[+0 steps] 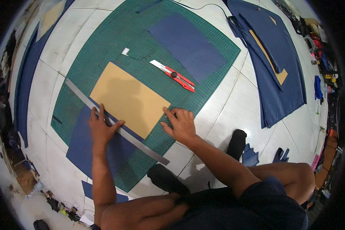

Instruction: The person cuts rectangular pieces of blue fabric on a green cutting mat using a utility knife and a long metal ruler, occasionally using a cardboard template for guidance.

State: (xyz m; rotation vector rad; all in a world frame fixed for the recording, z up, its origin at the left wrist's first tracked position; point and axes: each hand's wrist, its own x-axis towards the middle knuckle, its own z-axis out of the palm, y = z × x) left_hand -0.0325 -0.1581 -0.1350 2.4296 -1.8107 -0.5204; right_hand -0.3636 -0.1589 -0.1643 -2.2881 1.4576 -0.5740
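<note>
A tan rectangular sheet [128, 96] lies on the green cutting mat [86, 57]. Along its near left edge runs a steel ruler [142, 147], over a dark blue fabric piece [80, 143]. My left hand [101, 124] presses on the ruler with its fingers spread. At the sheet's right corner, my right hand [180, 122] rests with thumb and fingers apart, fingertips touching the corner. A red utility knife [176, 76] with its blade out lies beyond the sheet. Further back on the mat is another blue fabric piece [188, 44].
Folded blue fabric [283, 99] with tan pieces lies on the white tiles at right. More blue fabric [25, 84] stretches along the left. Blue scraps [250, 155] sit near my foot [237, 143]. A small white scrap [125, 51] is on the mat.
</note>
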